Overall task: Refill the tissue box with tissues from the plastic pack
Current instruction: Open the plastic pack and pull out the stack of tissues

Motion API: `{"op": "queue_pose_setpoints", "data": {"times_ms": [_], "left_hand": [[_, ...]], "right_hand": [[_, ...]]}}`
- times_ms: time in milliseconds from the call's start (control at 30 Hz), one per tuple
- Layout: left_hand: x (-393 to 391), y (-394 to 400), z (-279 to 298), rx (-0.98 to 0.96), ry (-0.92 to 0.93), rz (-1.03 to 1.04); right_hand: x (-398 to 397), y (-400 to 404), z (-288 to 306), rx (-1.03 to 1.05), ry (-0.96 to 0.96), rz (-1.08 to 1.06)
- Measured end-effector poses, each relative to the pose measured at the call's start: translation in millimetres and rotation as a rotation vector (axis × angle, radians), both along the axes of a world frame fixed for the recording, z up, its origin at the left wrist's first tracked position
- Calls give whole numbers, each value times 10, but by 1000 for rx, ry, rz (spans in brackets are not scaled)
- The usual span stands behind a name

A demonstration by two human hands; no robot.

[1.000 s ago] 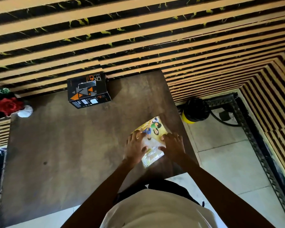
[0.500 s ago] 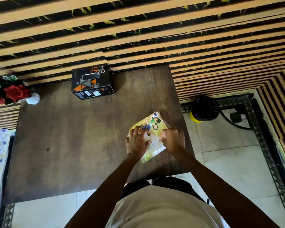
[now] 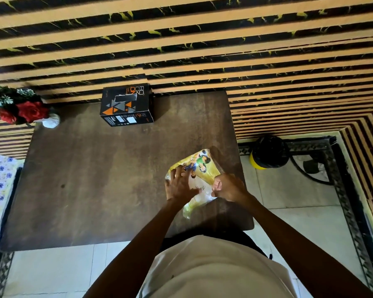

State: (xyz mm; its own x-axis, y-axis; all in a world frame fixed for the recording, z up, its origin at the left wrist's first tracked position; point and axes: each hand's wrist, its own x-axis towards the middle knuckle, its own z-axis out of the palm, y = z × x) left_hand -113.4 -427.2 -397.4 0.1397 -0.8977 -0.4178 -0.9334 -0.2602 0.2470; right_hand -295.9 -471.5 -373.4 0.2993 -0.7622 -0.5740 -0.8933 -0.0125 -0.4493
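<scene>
Two hands work a yellow plastic tissue pack [image 3: 202, 166] lying diagonally, long axis near-left to far-right: left hand [image 3: 179, 187] spread flat on it, right hand [image 3: 228, 188] pinching its near edge.

Pack's [image 3: 199, 168] near half under both hands, box [image 3: 127, 104] print too small, flowers [image 3: 13, 104] cropped at left edge.

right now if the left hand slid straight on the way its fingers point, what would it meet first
Only more of the plastic pack under the left hand, then bare table; the tissue box sits off to the left of that line, probably missed.
</scene>
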Motion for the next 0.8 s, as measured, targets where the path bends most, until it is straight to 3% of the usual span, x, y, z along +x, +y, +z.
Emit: {"op": "queue_pose_setpoints", "data": {"times_ms": [267, 433, 600, 800], "left_hand": [[-30, 85, 20, -145, -53, -126], [-119, 341, -103, -63, -3, -305], [-113, 392, -212, -1, -7, -356], [-63, 214, -203, -21, -12, -387]], "right_hand": [[-377, 267, -48, 13, -19, -20], [-454, 507, -165, -114, -57, -91], [-587, 693, -280, 29, -114, -113], [-612, 733, -351, 96, -314, -363]]}}
